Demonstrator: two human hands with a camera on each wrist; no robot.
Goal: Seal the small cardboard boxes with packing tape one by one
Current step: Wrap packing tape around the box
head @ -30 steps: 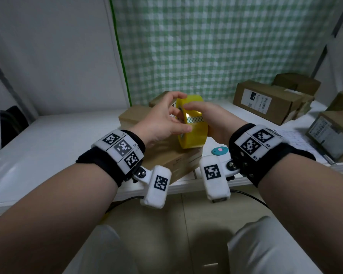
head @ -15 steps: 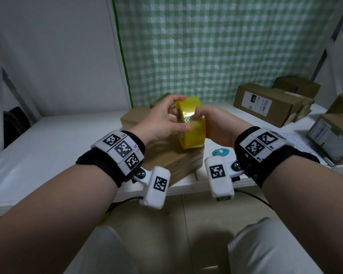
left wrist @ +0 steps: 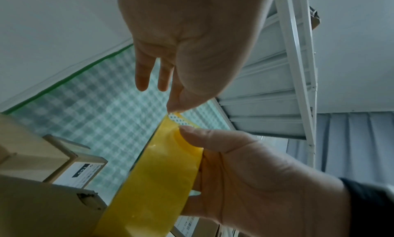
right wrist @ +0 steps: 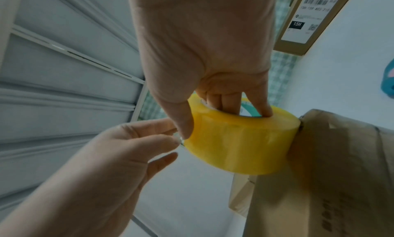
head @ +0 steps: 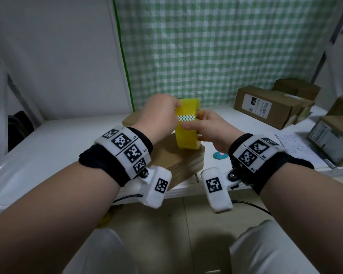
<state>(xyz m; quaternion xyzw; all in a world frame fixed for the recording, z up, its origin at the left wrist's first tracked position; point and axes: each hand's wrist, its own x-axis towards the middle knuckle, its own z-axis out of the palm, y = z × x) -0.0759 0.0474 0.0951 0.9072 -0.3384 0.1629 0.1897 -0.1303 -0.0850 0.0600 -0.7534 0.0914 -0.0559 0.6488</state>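
Two hands meet at the roll, close in front of us. Our right hand point(head: 210, 129) grips the yellow tape roll point(head: 187, 135), fingers hooked through its core and thumb on the outer face; our left hand point(head: 158, 115) pinches at the patterned tape end point(head: 187, 118). To do this well, we judge, hold the roll steady and peel straight, so the strip comes off whole. Just beneath sits the cardboard box point(head: 178, 161) on the white bench point(head: 48, 147), the roll's lower edge by its top. Further back stand labelled boxes point(head: 265, 105) against the checked cloth. Whether the end is truly lifted we cannot tell, and the box's seam is hidden.
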